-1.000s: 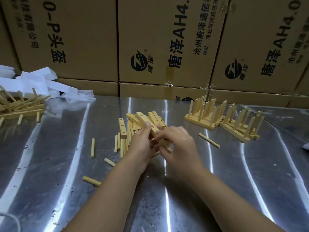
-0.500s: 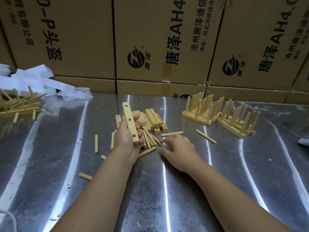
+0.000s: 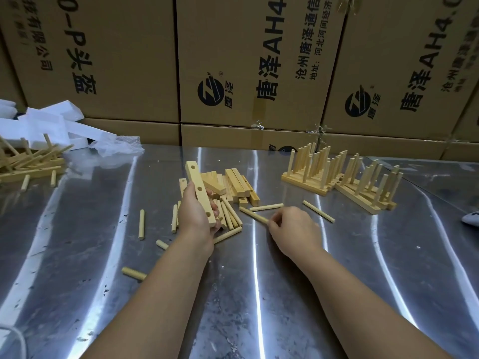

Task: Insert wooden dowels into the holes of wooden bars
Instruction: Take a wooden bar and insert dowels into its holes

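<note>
Frame centre: left hand (image 3: 195,216) is gripping a pale drilled wooden bar (image 3: 200,194); right hand (image 3: 294,229) fingers are pinching a round wooden dowel (image 3: 254,215) on the steel tabletop (image 3: 259,294).

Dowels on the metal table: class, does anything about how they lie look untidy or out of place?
Yes. Several dowels lie scattered at odd angles on the table, left of the left hand. Far left, a heap of pegged bars lies tangled, unlike the upright racks at right.

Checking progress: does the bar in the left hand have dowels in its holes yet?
Empty: the bar in the left hand shows three open holes.
</note>
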